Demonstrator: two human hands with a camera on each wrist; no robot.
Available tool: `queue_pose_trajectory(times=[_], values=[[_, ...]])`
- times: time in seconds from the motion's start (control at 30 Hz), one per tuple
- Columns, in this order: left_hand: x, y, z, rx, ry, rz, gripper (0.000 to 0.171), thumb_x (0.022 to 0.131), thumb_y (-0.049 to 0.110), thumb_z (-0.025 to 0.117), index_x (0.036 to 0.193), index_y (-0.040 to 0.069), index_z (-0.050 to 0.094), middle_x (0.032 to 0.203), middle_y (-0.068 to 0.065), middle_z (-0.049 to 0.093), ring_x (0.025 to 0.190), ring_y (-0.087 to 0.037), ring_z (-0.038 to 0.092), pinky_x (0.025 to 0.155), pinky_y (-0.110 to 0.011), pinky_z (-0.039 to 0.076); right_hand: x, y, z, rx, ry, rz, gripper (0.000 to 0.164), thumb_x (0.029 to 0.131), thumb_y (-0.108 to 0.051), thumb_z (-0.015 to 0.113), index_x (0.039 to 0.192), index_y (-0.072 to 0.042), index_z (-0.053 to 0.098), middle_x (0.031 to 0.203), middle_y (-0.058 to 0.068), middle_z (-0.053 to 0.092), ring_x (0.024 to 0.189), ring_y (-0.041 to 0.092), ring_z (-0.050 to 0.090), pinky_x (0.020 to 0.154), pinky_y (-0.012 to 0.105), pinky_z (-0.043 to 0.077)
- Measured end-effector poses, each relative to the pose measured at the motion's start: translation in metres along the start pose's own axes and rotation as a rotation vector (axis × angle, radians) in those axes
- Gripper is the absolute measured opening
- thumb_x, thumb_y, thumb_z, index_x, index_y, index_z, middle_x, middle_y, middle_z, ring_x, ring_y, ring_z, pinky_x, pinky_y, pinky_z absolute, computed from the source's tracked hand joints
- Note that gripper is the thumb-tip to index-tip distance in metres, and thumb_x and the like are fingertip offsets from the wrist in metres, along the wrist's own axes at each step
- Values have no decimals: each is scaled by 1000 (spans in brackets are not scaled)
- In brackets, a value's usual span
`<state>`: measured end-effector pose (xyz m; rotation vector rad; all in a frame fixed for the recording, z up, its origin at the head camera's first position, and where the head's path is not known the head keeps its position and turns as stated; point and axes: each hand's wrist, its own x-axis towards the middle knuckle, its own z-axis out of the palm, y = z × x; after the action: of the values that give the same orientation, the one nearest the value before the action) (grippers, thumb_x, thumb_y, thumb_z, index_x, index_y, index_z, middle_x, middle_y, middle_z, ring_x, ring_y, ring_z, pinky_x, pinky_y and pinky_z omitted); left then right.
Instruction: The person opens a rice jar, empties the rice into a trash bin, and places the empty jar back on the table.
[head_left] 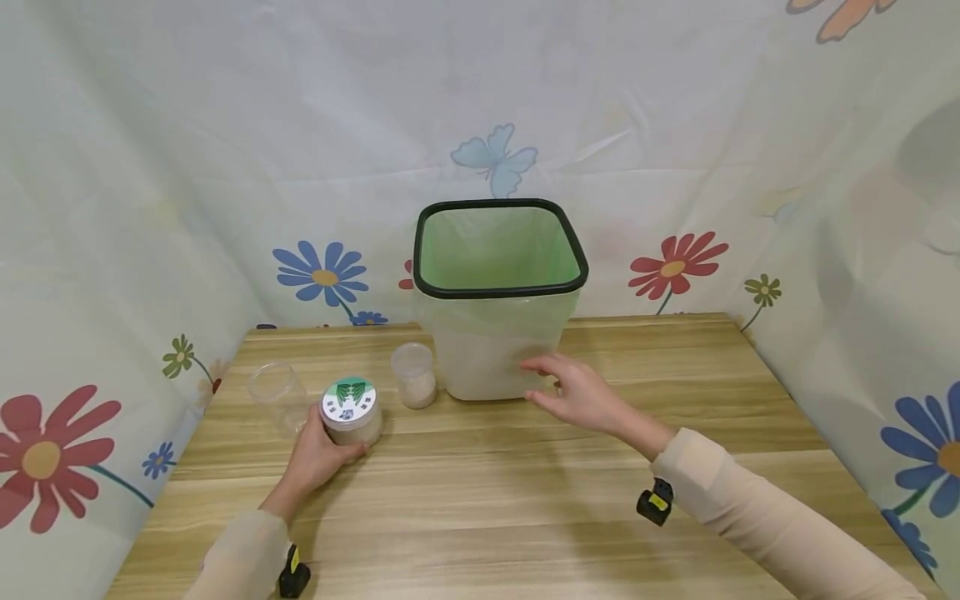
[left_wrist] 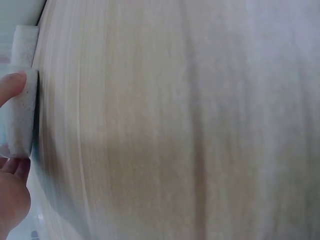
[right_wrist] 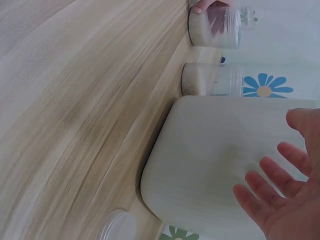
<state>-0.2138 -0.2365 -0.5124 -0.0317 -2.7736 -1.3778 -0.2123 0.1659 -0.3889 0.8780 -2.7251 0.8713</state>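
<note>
My left hand [head_left: 318, 454] grips a clear jar [head_left: 358, 429] by its sides, thumb on the near side. The jar has whitish grains in its lower part and a white and green printed lid [head_left: 350, 400]. In the left wrist view the thumb and fingertips lie on either side of the pale jar contents [left_wrist: 22, 115]. My right hand [head_left: 573, 392] holds nothing, its fingers loosely spread in front of a pale bin [head_left: 483, 354] with a dark rim and a green inside. A second clear jar [head_left: 414, 375], part filled with white grains, stands between the labelled jar and the bin.
An empty-looking clear jar [head_left: 276, 396] stands at the left, partly behind my left hand. In the right wrist view a round whitish lid-like piece [right_wrist: 119, 226] lies beside the bin. A flowered sheet [head_left: 322, 167] rises behind the wooden table [head_left: 480, 508].
</note>
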Motion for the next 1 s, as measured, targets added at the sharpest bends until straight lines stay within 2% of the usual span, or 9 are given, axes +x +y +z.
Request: queue_pose_trajectory(times=[0.13,0.37,0.73,1.0], values=[[-3,3,0,2,-12,14,96,61,15,85,136,-1,26,132,-23,42,125,-38,39,106,-53,29,0,-2,1,1,3,1,41,82,-19,68,119,-4,59,110,9,61,99,28,59,75,38,54],[-7,13,2,14,-13,79,98,58,14,86,135,-1,28,130,-22,45,122,-37,43,101,-53,35,1,-4,4,24,4,7,46,81,-19,69,122,-4,56,114,13,60,101,30,59,77,40,54],[-13,34,7,26,-52,111,102,57,19,88,139,4,29,131,-17,46,121,-34,43,102,-54,34,4,-9,7,54,-31,28,50,82,-20,68,126,-3,52,120,16,57,105,32,57,79,39,54],[-15,48,16,45,-46,198,100,55,21,88,137,4,33,129,-16,49,118,-33,47,99,-54,38,5,-13,10,27,-52,45,53,83,-25,67,129,-4,50,122,14,56,105,30,58,78,36,54]])
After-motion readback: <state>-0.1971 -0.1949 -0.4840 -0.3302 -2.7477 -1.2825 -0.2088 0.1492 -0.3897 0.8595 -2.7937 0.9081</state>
